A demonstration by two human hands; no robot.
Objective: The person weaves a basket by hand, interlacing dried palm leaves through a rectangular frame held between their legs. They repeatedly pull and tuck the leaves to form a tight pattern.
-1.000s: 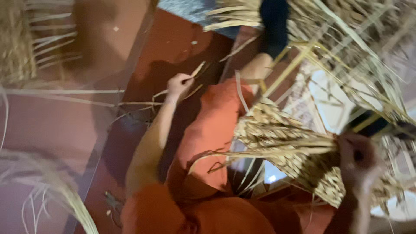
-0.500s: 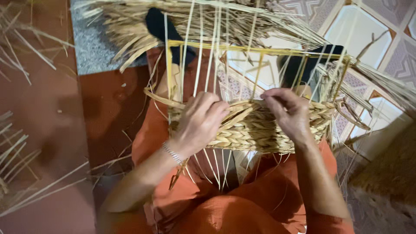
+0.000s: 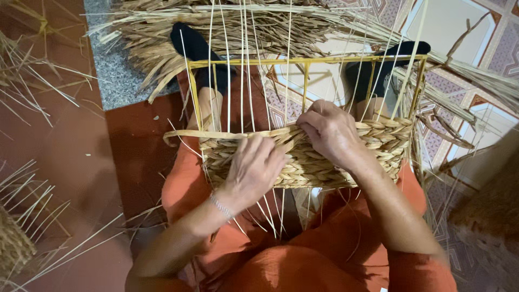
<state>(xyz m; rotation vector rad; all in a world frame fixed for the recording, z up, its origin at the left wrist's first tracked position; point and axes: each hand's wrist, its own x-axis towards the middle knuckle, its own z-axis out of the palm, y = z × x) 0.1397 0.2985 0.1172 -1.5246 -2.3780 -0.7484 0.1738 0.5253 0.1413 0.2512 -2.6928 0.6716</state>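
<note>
A half-woven straw basket (image 3: 324, 167) sits on a yellow wire frame (image 3: 303, 60) that rests on my lap, over orange trousers. My left hand (image 3: 254, 167) lies on the woven band and pinches a flat straw strand (image 3: 216, 133) that runs out to the left. My right hand (image 3: 330, 132) grips the same strand at the top edge of the weave. Thin pale upright stakes (image 3: 243, 65) rise from the weave through the frame. My feet in black socks (image 3: 194, 48) stick out beyond it.
A big heap of dried straw (image 3: 227, 27) lies past my feet. Loose straws (image 3: 38, 81) are scattered on the red floor at left, another bundle (image 3: 13, 243) at lower left. Patterned tiles (image 3: 465, 32) lie at right, with a woven piece (image 3: 486, 216).
The view has swung from the left side back onto the basket. My left hand came from the floor at left onto the weave, and both hands now work the strand along the top edge.
</note>
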